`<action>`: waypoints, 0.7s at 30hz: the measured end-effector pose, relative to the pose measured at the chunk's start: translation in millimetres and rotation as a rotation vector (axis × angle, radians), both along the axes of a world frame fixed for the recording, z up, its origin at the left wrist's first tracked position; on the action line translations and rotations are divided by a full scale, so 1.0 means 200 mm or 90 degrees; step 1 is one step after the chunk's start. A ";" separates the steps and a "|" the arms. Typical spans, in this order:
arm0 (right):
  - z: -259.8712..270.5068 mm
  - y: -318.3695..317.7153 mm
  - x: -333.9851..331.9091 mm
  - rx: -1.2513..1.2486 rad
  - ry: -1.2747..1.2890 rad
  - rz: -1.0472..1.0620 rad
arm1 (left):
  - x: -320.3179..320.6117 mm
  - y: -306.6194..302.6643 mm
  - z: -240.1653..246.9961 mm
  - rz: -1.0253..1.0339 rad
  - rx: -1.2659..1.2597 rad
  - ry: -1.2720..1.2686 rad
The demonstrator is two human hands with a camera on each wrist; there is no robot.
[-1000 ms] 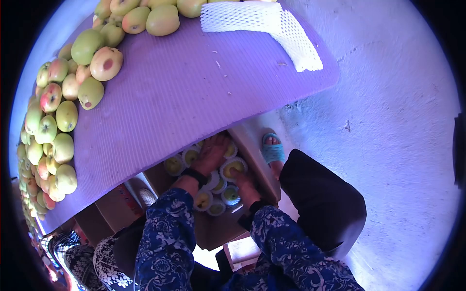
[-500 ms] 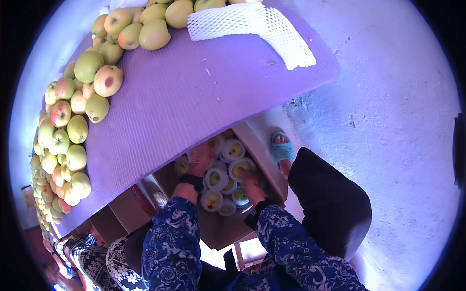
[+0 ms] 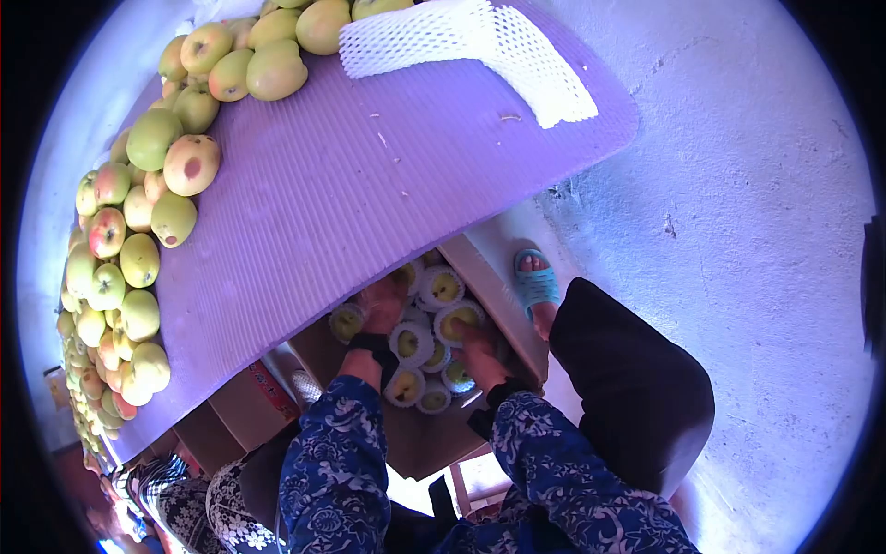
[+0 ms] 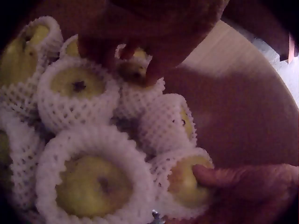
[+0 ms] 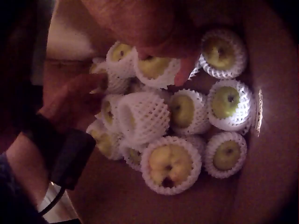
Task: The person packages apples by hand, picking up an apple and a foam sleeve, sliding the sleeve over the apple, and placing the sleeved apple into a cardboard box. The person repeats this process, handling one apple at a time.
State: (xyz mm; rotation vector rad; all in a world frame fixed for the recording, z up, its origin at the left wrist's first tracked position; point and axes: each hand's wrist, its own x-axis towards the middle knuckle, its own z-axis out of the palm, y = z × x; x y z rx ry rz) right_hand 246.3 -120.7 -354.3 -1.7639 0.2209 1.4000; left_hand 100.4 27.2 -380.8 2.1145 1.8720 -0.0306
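A cardboard box holds several apples in white foam net sleeves. My left hand reaches into its far left part, partly under the table's edge. In the left wrist view, its fingers and thumb come down around a sleeved apple. My right hand is at the box's right side, thumb pressed on the top of another sleeved apple. The right wrist view shows this hand curled over that apple, a digit at its side. Other sleeved apples sit close beside the hands.
The purple-covered table overhangs the box. Bare apples are heaped along its left and far side. Flattened foam nets lie near its far right. Other boxes and a person's patterned clothing are at lower left.
My left hand has shifted leftward in the box, uncovering sleeved apples near the right wall. The right hand stays at the same apple. The head view has turned slightly.
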 end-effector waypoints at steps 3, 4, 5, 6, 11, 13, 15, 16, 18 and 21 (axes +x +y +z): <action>0.02 0.05 0.02 -0.060 0.017 0.127 | -0.04 -0.01 -0.14 -0.013 0.007 -0.259; 0.01 0.04 0.01 -0.038 0.005 0.124 | -0.03 0.00 -0.15 0.040 -0.032 -0.487; 0.00 0.03 0.00 -0.016 -0.008 0.121 | -0.03 0.00 -0.15 0.048 -0.048 -0.571; 0.00 0.03 0.00 0.007 -0.022 0.118 | -0.02 0.00 -0.11 0.055 -0.065 -0.655; -0.06 0.04 -0.02 -0.016 0.067 0.065 | -0.01 -0.03 0.02 -0.037 -0.052 -0.425; -0.09 0.05 -0.02 -0.037 0.083 0.048 | 0.01 -0.02 0.03 -0.060 -0.118 -0.148; -0.07 0.06 -0.01 -0.062 0.077 0.024 | 0.02 -0.03 0.01 -0.114 -0.074 0.019; -0.07 0.07 -0.01 -0.075 0.073 0.025 | 0.01 -0.06 0.00 -0.157 0.015 0.006; -0.06 0.09 -0.01 -0.104 0.066 0.024 | 0.01 -0.08 -0.01 -0.170 0.055 -0.029; -0.06 0.08 0.01 -0.111 0.072 0.059 | 0.07 -0.09 0.14 -0.108 -0.050 -0.068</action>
